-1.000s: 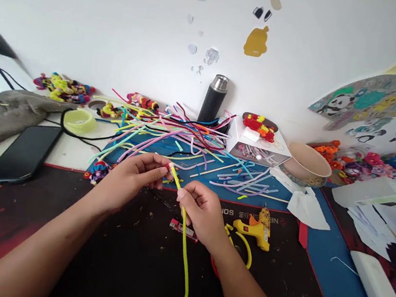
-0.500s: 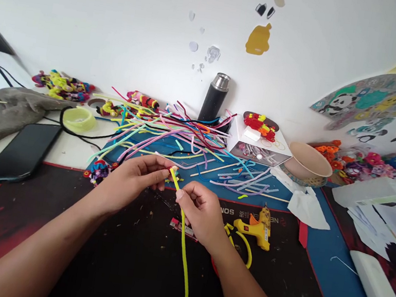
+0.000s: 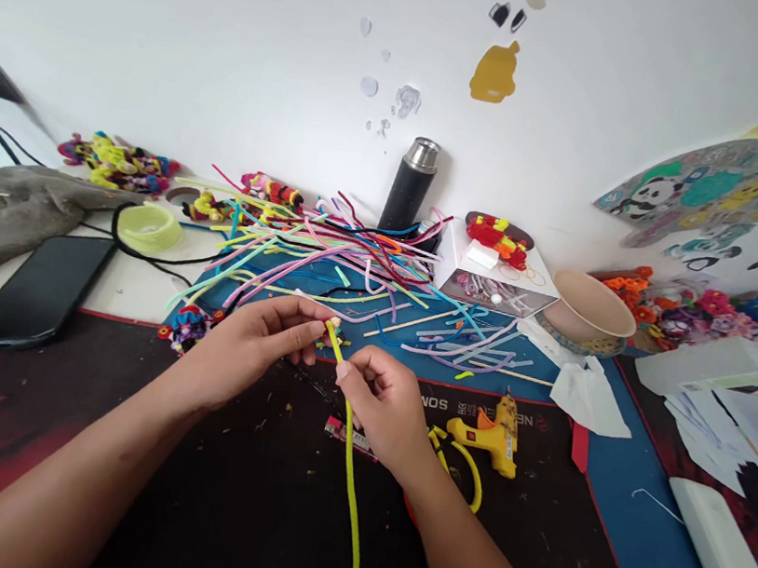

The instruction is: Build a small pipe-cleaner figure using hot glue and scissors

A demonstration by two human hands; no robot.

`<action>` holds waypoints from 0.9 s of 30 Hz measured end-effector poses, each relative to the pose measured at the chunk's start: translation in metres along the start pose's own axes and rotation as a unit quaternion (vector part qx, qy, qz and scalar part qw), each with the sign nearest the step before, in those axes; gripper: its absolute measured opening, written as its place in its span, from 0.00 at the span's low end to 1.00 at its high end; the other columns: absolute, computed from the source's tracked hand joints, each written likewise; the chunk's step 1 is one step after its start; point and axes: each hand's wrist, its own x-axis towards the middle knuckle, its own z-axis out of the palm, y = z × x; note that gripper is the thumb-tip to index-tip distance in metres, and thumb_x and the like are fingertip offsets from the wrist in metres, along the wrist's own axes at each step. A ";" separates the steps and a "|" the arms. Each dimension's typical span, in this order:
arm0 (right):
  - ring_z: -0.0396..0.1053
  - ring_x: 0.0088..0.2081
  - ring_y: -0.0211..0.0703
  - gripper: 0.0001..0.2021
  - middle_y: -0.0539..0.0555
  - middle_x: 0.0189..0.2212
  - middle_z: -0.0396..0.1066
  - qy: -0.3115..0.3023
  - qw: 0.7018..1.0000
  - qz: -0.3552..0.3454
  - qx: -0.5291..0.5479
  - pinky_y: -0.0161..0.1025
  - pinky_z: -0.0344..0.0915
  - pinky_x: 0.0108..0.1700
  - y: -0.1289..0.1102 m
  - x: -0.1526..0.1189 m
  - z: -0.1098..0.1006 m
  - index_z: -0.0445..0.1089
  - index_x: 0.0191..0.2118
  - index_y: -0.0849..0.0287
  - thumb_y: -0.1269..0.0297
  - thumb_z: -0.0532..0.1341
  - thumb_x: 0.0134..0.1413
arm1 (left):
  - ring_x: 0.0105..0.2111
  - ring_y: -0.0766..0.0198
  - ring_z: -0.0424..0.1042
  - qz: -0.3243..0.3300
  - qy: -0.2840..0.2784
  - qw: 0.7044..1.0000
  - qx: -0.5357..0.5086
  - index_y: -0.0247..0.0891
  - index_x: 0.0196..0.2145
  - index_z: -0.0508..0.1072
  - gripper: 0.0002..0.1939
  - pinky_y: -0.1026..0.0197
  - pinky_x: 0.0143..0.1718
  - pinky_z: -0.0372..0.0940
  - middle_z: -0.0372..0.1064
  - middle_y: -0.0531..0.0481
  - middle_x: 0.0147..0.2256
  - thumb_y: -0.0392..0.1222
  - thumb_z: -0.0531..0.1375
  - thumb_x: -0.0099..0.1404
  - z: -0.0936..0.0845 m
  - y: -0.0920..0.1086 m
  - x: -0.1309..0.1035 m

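Observation:
A long yellow-green pipe cleaner (image 3: 353, 497) runs from the fingertips down past the lower frame edge. My left hand (image 3: 274, 330) pinches a small craft piece (image 3: 335, 325), partly hidden by the fingers, at the stem's upper end. Just to the right, my right hand (image 3: 382, 407) holds the stem between thumb and fingers. Behind both hands lies a heap of coloured pipe cleaners (image 3: 327, 253). A yellow glue gun (image 3: 495, 434) rests right of my right hand, and yellow-handled scissors (image 3: 466, 470) are partly behind my right forearm.
A black phone (image 3: 39, 293) and a yellow-green roll (image 3: 149, 228) lie at the left. Farther back stand a black flask (image 3: 411, 185), a white box (image 3: 532, 298) and a beige bowl (image 3: 591, 306). A white device (image 3: 718, 557) is at the right.
Both hands keep nearly the same place and grip. The lower part of the yellow-green pipe cleaner has shifted very slightly left.

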 end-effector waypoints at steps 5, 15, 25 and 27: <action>0.56 0.23 0.37 0.16 0.44 0.21 0.58 0.005 1.000 -0.009 -0.013 0.36 0.55 0.26 -0.001 0.000 0.001 0.67 0.29 0.53 0.51 0.67 0.63 | 0.33 0.56 0.76 0.001 -0.007 1.000 0.021 0.40 0.40 0.81 0.26 0.55 0.39 0.70 0.78 0.49 0.31 0.68 0.69 0.66 0.001 0.004 0.000; 0.59 0.23 0.38 0.14 0.45 0.21 0.62 0.003 0.999 -0.016 -0.029 0.36 0.54 0.26 0.001 0.000 0.001 0.67 0.29 0.53 0.54 0.65 0.64 | 0.32 0.59 0.75 0.000 0.001 1.000 -0.020 0.40 0.40 0.83 0.21 0.57 0.37 0.70 0.78 0.51 0.32 0.63 0.72 0.66 0.001 -0.003 0.001; 0.61 0.24 0.38 0.13 0.46 0.22 0.64 0.003 0.998 -0.025 -0.052 0.36 0.56 0.27 0.000 -0.001 0.002 0.68 0.30 0.54 0.56 0.64 0.64 | 0.33 0.60 0.73 0.002 -0.007 1.000 -0.028 0.41 0.39 0.82 0.18 0.58 0.38 0.68 0.76 0.51 0.32 0.59 0.72 0.69 0.000 -0.006 0.001; 0.61 0.24 0.38 0.13 0.46 0.22 0.65 0.002 0.998 -0.025 -0.055 0.36 0.56 0.27 0.001 -0.001 0.002 0.68 0.30 0.54 0.56 0.64 0.65 | 0.33 0.60 0.73 0.001 -0.006 1.000 -0.030 0.41 0.39 0.82 0.17 0.59 0.38 0.68 0.76 0.51 0.33 0.58 0.72 0.69 -0.001 -0.007 0.001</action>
